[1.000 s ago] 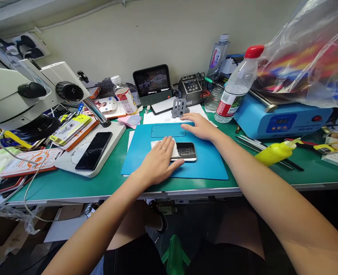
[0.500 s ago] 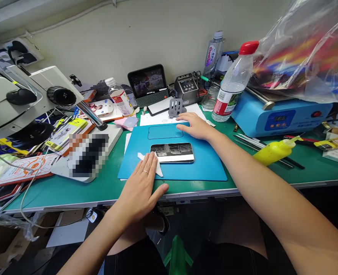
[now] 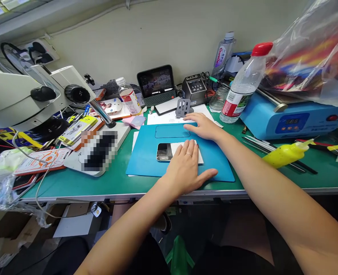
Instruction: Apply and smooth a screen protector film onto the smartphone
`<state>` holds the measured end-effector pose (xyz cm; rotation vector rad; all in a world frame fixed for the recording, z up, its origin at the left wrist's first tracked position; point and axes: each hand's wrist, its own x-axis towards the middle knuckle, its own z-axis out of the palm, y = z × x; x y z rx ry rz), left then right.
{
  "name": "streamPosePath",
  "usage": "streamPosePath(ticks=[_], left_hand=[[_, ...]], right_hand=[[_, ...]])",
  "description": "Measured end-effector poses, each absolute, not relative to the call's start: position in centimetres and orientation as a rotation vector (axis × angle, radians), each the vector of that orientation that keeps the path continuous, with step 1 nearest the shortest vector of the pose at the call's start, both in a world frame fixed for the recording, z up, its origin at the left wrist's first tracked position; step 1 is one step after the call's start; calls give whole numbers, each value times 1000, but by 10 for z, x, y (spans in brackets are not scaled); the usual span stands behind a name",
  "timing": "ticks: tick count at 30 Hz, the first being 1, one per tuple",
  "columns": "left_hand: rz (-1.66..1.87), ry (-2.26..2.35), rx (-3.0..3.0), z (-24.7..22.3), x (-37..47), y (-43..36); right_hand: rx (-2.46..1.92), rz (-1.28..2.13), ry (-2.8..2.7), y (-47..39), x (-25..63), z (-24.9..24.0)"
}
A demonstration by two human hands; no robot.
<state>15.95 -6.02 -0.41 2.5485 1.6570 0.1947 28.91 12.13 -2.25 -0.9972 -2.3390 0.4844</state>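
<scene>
A phone (image 3: 163, 152) with a shiny dark face lies on the blue mat (image 3: 146, 162). My left hand (image 3: 186, 164) is flat over the phone's right part, fingers stretched out, pressing on a white cloth (image 3: 175, 147) that lies between palm and phone. The phone's right end is mostly hidden under hand and cloth. Beyond the phone, my right hand (image 3: 202, 126) rests at the mat's upper edge with its fingers apart, holding nothing. Left of it, a thin phone-shaped outline (image 3: 170, 131) shows on the mat.
A microscope (image 3: 68, 89) stands at the left by a pale tray (image 3: 120, 133). Behind the mat are a small screen (image 3: 157, 82) and a grey stand (image 3: 183, 108). To the right are a red-capped bottle (image 3: 237, 95), a blue machine (image 3: 295, 118), tweezers and a yellow bottle (image 3: 285, 154).
My left hand has slid right across the phone with the white cloth, from its left end to its right part. My right hand keeps its place on the mat. The view has shifted slightly.
</scene>
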Motion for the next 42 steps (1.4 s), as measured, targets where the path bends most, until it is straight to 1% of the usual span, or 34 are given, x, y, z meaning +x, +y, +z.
streamPosePath(ticks=[7, 10, 15, 19, 25, 30, 35, 42], left_hand=[[212, 1627, 2592, -6, 161, -51], [201, 1616, 2609, -6, 139, -58], [201, 1722, 2561, -9, 89, -71], [205, 1739, 2551, -12, 73, -92], [164, 1703, 2529, -8, 90, -115], [193, 1571, 2560, -3, 131, -89], [181, 1561, 2590, 0, 163, -61], [194, 1545, 2585, -2, 148, -44]], right_hand=[[-995, 451, -2351, 121, 291, -22], [-998, 448, -2353, 122, 292, -23], [-1029, 473, -2358, 120, 292, -21], [-1061, 506, -2348, 117, 293, -18], [-1053, 509, -2366, 121, 291, -20], [-1037, 451, -2361, 125, 290, -24], [-1008, 439, -2333, 125, 291, -24], [-1042, 453, -2321, 123, 293, -22]])
